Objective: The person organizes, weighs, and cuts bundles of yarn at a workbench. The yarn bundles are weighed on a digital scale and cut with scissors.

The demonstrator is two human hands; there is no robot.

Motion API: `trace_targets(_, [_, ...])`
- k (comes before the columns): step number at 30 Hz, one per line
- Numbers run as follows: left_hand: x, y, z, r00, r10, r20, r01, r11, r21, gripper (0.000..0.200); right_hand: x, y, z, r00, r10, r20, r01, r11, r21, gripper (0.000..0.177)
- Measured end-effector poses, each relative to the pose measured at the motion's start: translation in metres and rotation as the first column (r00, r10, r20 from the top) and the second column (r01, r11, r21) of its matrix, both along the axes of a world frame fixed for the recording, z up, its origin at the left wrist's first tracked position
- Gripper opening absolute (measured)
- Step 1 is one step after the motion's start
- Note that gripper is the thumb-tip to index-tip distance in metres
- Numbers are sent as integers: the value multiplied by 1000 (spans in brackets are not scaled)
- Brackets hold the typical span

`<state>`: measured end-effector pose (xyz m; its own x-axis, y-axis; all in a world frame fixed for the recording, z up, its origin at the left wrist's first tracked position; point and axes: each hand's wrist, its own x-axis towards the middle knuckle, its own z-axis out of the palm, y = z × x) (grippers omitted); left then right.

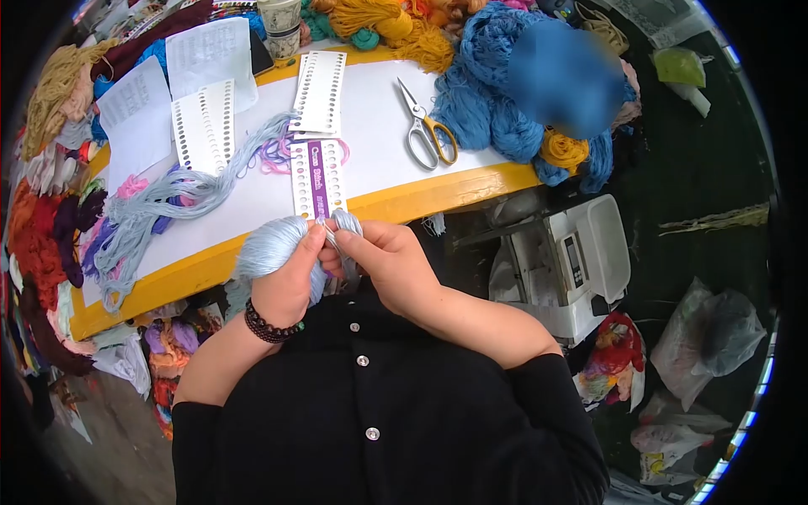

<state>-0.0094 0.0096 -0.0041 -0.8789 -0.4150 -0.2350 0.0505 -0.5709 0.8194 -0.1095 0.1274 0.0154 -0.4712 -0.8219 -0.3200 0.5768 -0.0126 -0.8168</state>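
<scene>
Close to my body, at the table's front edge, my left hand is closed around a shiny pale blue skein of embroidery thread. My right hand pinches a looped end of the same pale blue thread, its fingertips almost meeting those of the left. Just beyond the fingertips lies a white punched thread card with a purple cross-stitch label. Pink and purple strands pass through its holes. A long hank of pale blue thread stretches across the table to the left. What exactly sits between the fingertips is too small to tell.
Scissors lie on the white tabletop, right of more punched cards. Blue yarn is heaped at the back right. Paper sheets and coloured yarn piles fill the left. A white scale stands beyond my right arm.
</scene>
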Motion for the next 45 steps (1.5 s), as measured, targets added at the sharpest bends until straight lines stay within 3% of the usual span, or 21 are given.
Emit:
trace_targets(9, [1,-1,0,1000,-19,3,18,992,122,29,-2,3,1,999,-19,-28,19,1000,-2,23])
trace_targets(11, [1,-2,2,999,-41,-23,43,993,110,30,-1,4,5,999,-35,-35,34,999,-18,23])
trace_targets(13, [1,-4,2,997,-65,-50,69,993,96,30,-3,5,10,995,-67,71,70,997,-39,23])
trace_targets(15, [5,-13,-2,999,-34,-40,35,999,8,29,-20,19,8,995,-5,100,17,993,-120,20])
trace_targets(16, [15,-19,16,991,-66,-117,71,997,40,27,-31,29,19,980,-77,181,97,990,-100,17])
trace_targets(17, [29,-25,23,985,88,-150,-42,956,289,18,-44,45,30,981,-99,168,127,978,-165,15])
trace_targets(18, [45,-40,26,970,114,-217,-34,939,341,18,-62,66,39,979,-171,107,187,969,-163,14])
trace_targets(19, [64,-56,28,947,133,-292,-17,929,369,18,-90,93,53,967,-190,-170,162,972,-169,12])
trace_targets(20, [86,-77,29,914,161,-372,0,918,398,17,-101,112,79,852,-394,-344,377,919,-118,15])
trace_targets(22, [137,-128,28,831,240,-501,7,897,441,17,-138,161,128,628,-428,-649,490,866,-97,19])
trace_targets(24, [192,-182,28,747,339,-572,-50,886,460,17,-172,205,168,485,-457,-746,571,811,-125,19])
trace_targets(27, [264,-250,22,641,513,-570,-264,846,464,17,-210,255,229,359,-466,-809,650,747,-141,16])
trace_targets(29, [294,-277,12,590,614,-524,-431,789,438,17,-231,286,263,361,-540,-760,635,739,-223,17])
trace_targets(30, [302,-286,7,573,658,-488,-513,753,413,17,-250,296,267,784,-342,-519,165,919,-358,17])
trace_targets(31, [309,-290,1,557,698,-449,-582,714,388,17,-233,291,281,577,-536,-616,379,844,-380,18])
trace_targets(32, [310,-289,-6,548,730,-409,-644,680,350,17,-216,286,295,293,-642,-709,615,694,-374,20])
trace_targets(33, [307,-287,-13,535,762,-364,-693,642,327,17,-198,281,309,44,-640,-767,804,479,-352,23])
trace_targets(36, [294,-277,-40,562,795,-230,-755,606,249,17,-198,297,341,-36,-738,-674,820,365,-442,23])
trace_targets(39, [269,-259,-71,615,782,-95,-755,620,215,17,-196,319,367,-20,-648,-761,752,492,-439,26])
trace_targets(42, [249,-242,-96,658,753,-3,-736,644,209,17,-194,325,380,-127,-651,-748,762,419,-493,25])
trace_targets(45, [236,-231,-116,686,724,69,-720,662,210,17,-202,339,384,-115,-668,-735,763,414,-496,25])
